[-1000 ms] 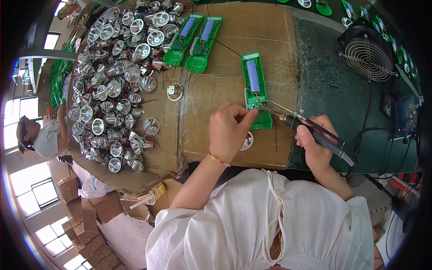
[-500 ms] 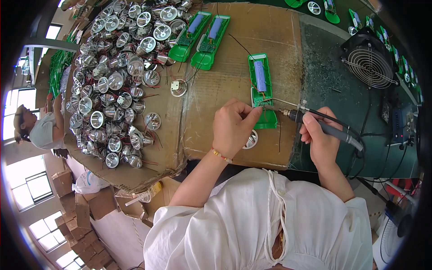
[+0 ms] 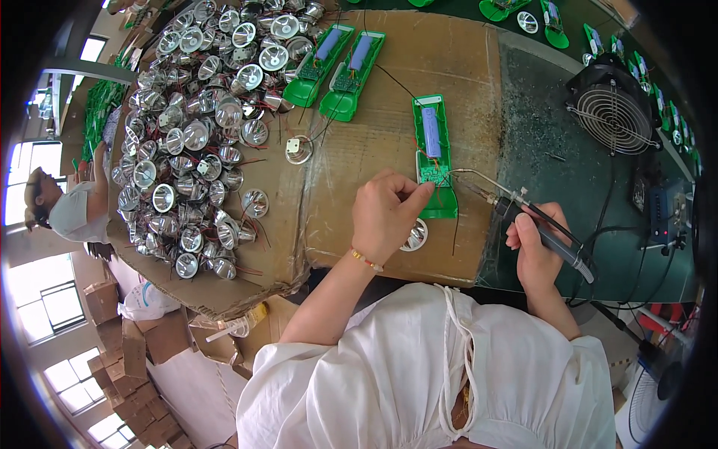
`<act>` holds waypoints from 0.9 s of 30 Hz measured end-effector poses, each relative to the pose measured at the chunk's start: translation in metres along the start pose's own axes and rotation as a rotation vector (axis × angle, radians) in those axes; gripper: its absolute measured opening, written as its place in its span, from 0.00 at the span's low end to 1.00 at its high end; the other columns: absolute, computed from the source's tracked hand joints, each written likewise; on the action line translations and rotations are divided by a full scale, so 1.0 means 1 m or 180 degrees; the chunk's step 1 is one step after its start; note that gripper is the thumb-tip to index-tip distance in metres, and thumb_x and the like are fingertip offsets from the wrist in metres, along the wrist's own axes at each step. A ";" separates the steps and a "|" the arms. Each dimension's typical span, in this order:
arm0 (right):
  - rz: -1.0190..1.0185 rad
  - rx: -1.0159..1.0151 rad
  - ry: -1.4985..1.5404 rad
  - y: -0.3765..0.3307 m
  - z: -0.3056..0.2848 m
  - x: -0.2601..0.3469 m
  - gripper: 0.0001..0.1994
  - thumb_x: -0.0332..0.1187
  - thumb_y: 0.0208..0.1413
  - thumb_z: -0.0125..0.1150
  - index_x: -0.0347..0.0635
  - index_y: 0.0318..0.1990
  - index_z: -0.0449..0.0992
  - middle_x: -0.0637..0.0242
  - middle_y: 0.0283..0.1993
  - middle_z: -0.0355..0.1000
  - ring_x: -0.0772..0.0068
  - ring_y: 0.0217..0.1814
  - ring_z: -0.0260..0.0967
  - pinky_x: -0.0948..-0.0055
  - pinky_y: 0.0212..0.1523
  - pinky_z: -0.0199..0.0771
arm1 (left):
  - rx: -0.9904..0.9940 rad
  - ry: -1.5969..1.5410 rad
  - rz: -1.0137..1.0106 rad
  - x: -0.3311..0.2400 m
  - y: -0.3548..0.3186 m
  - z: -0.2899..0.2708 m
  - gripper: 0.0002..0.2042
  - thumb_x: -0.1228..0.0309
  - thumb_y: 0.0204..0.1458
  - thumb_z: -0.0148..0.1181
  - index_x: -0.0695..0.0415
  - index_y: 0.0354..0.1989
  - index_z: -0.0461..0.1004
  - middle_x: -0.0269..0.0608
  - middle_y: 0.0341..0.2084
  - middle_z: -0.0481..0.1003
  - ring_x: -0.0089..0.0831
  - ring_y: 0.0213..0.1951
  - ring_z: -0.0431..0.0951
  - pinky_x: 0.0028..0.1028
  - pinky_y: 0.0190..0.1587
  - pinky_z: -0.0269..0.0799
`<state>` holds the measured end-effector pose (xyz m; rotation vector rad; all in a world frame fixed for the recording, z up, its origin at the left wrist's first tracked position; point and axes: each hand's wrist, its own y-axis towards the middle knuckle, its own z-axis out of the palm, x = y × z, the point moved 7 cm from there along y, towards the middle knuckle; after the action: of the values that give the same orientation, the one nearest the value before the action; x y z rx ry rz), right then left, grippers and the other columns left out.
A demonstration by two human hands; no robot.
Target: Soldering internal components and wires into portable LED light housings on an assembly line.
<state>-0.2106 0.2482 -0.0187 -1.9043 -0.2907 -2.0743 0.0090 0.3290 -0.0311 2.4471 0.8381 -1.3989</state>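
Observation:
A green plastic lamp housing [image 3: 446, 203] lies on the cardboard, with a blue cylindrical battery [image 3: 431, 132] and a small green circuit board [image 3: 434, 173] inside. My left hand [image 3: 387, 215] is pinched at the board's left edge; whatever its fingertips grip is too small to make out. Partly behind that hand, a silvery reflector [image 3: 416, 236] sits by the housing's lower end. My right hand [image 3: 540, 247] is closed around a soldering iron [image 3: 552, 241] with a thin bent metal tube fixed along it. The tube's end reaches the board's right side, while the iron's tip is off the board.
Many silvery reflectors [image 3: 196, 136] with wires are heaped at the left. Two more green housings [image 3: 344, 102] lie beyond, beside a single reflector [image 3: 298, 150]. A fan with a round grille [image 3: 613, 122] and a blue box [image 3: 670, 213] stand right. Another person [image 3: 75, 209] is at far left.
The soldering iron has drawn back from the circuit board, to the right and slightly toward me. My left hand keeps its pinch in nearly the same spot.

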 end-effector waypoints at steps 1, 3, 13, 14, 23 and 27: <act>0.0002 0.0009 0.0014 0.000 -0.001 -0.002 0.07 0.26 0.50 0.58 0.35 0.33 0.66 0.63 0.22 0.69 0.80 0.20 0.66 0.83 0.21 0.67 | -0.0010 0.0014 -0.0003 0.001 0.000 0.000 0.13 0.64 0.43 0.63 0.62 0.18 0.74 0.41 0.17 0.70 0.35 0.18 0.70 0.31 0.22 0.63; 0.0010 -0.0046 0.0062 0.001 -0.005 -0.005 0.07 0.26 0.50 0.58 0.35 0.33 0.66 0.63 0.22 0.69 0.80 0.20 0.65 0.83 0.20 0.66 | 0.0014 0.0008 0.0018 0.001 0.000 0.000 0.13 0.64 0.42 0.63 0.62 0.18 0.74 0.41 0.17 0.70 0.34 0.18 0.70 0.31 0.22 0.63; -0.0028 -0.0168 0.0086 0.007 -0.027 -0.015 0.08 0.28 0.50 0.58 0.35 0.33 0.66 0.64 0.22 0.68 0.81 0.20 0.64 0.83 0.21 0.65 | 0.0109 -0.0022 -0.0094 -0.004 0.001 -0.003 0.12 0.69 0.43 0.64 0.65 0.18 0.73 0.37 0.17 0.70 0.22 0.20 0.68 0.24 0.23 0.62; -0.0039 -0.0190 0.0074 0.008 -0.030 -0.015 0.08 0.28 0.50 0.58 0.35 0.33 0.66 0.64 0.22 0.68 0.81 0.20 0.64 0.83 0.21 0.64 | 0.0100 -0.0034 -0.0111 -0.006 0.001 -0.004 0.12 0.69 0.43 0.64 0.65 0.18 0.73 0.37 0.17 0.70 0.22 0.20 0.68 0.24 0.23 0.61; -0.0183 -0.0325 -0.0099 0.013 -0.053 -0.010 0.08 0.25 0.48 0.59 0.33 0.31 0.67 0.64 0.23 0.67 0.81 0.20 0.65 0.83 0.22 0.66 | -0.0241 -0.0726 -0.0653 -0.001 -0.013 -0.008 0.11 0.69 0.43 0.64 0.63 0.18 0.73 0.38 0.20 0.74 0.19 0.20 0.72 0.21 0.24 0.67; -0.0270 -0.0546 -0.0068 0.018 -0.069 -0.013 0.07 0.25 0.47 0.60 0.35 0.29 0.67 0.66 0.22 0.68 0.82 0.21 0.66 0.83 0.21 0.65 | 0.0587 0.0576 -0.0471 0.003 -0.008 0.000 0.09 0.71 0.44 0.59 0.64 0.18 0.73 0.40 0.11 0.72 0.18 0.16 0.71 0.22 0.21 0.66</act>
<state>-0.2669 0.2083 -0.0396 -2.0464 -0.2076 -2.1987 0.0056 0.3368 -0.0331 2.7350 0.9883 -1.3738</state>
